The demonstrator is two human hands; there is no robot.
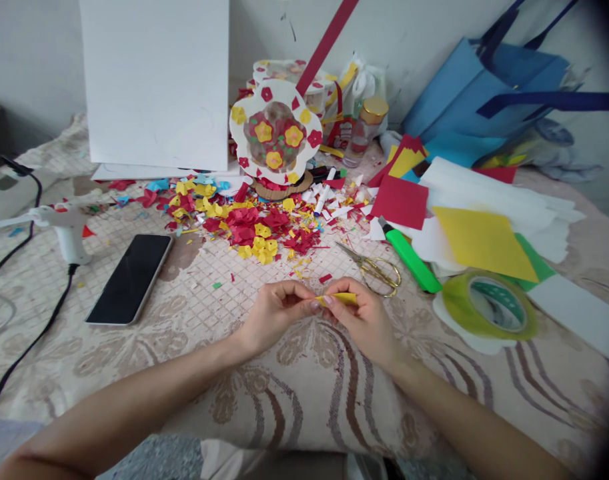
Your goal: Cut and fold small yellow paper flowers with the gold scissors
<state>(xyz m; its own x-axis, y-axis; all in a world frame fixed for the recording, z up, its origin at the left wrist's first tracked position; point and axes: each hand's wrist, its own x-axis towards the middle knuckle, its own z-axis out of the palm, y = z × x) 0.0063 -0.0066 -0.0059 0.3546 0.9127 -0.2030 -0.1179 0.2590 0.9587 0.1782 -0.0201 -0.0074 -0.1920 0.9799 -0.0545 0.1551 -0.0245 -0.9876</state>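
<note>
The left hand (277, 315) and the right hand (369, 321) meet close together over the front of the cloth-covered bench (194, 393), thumbs and forefingers both pinched on a small, narrow piece of yellow paper (345, 298). The left grips its left end, while the right has it along its length, with part showing above the thumb. Just beyond the right hand lie metal scissors with gold-coloured looped handles (383, 275), tips pointing away to the left; right of these is a bright green plastic utility knife (412, 261). A yellowish roll of clear tape (454, 308) lies farther right. Beyond the hands spreads a loose heap of red and yellow paper flowers (244, 225), and a black smartphone (130, 280) rests flat to the left.
</note>
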